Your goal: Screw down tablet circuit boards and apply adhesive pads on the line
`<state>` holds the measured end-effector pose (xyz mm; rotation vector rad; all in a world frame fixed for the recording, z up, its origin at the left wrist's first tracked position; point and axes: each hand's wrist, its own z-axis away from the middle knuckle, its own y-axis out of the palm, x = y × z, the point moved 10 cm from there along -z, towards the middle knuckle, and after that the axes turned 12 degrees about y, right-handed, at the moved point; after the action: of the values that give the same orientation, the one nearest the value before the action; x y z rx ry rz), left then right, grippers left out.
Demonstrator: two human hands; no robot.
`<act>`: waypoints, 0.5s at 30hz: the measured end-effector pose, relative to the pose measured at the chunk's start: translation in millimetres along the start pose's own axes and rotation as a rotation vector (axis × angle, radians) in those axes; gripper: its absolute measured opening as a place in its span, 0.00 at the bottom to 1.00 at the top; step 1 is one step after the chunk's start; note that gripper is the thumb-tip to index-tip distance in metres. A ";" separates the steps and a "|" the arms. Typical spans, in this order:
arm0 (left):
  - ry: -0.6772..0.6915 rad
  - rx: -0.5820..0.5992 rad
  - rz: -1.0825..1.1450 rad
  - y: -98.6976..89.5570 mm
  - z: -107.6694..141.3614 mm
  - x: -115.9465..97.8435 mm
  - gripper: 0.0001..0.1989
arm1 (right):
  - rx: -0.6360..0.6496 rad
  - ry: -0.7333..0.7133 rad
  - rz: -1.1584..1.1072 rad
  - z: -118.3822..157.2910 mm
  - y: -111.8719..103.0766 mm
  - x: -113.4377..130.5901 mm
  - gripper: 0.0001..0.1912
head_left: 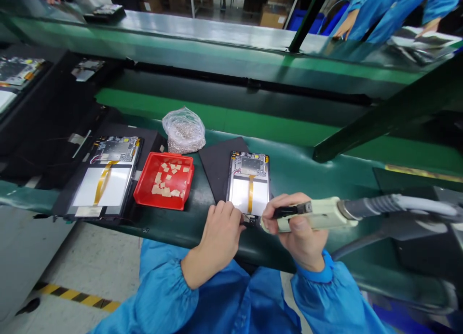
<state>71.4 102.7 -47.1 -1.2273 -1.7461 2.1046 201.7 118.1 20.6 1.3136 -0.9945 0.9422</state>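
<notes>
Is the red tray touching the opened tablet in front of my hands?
Apart. The head view shows green bench and the black pad between the red tray and the opened tablet.

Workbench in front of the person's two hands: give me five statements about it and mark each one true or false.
1. The right hand grips a pale tool. True.
2. The left hand is reaching into the red tray. False: the left hand is at the near edge of the open tablet by the hands.
3. A clear bag sits beyond the red tray, as the person sees it. True.
4. The small pieces in the red tray are black. False: the small pieces are pale beige.
5. An orange strip runs over the white part of that tablet. True.
</notes>
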 end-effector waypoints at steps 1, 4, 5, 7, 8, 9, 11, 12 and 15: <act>0.002 -0.007 0.005 0.3 0.5 0.2 0.03 | -0.003 0.006 0.006 0.4 0.0 -2.2 0.12; 0.001 -0.026 0.016 -0.2 1.1 0.4 0.04 | -0.023 0.024 0.021 0.1 0.0 -5.3 0.14; -0.003 -0.029 0.016 -0.5 1.1 0.5 0.04 | -0.031 0.025 0.021 -0.2 -0.1 -5.2 0.14; -0.014 -0.025 0.015 -0.7 0.9 0.6 0.04 | -0.032 0.027 0.023 -0.4 1.0 -5.1 0.15; -0.019 -0.021 0.015 -0.6 0.8 0.5 0.04 | -0.023 0.030 0.027 -0.4 2.3 -5.4 0.15; -0.021 -0.015 0.016 -0.3 0.7 0.4 0.03 | -0.011 0.033 0.032 -0.3 3.9 -6.0 0.14; -0.021 -0.007 0.018 0.5 0.7 0.2 0.03 | 0.016 0.038 0.042 0.4 6.8 -7.3 0.14; -0.019 -0.007 0.018 0.7 0.9 0.2 0.03 | 0.027 0.038 0.046 0.8 7.9 -7.8 0.15; -0.015 -0.016 0.020 1.1 1.4 0.5 0.03 | 0.050 0.037 0.079 1.7 11.0 -8.5 0.15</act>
<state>70.6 101.6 -48.3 -1.2407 -1.7682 2.1203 188.5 117.0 16.0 1.3014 -1.0056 1.0540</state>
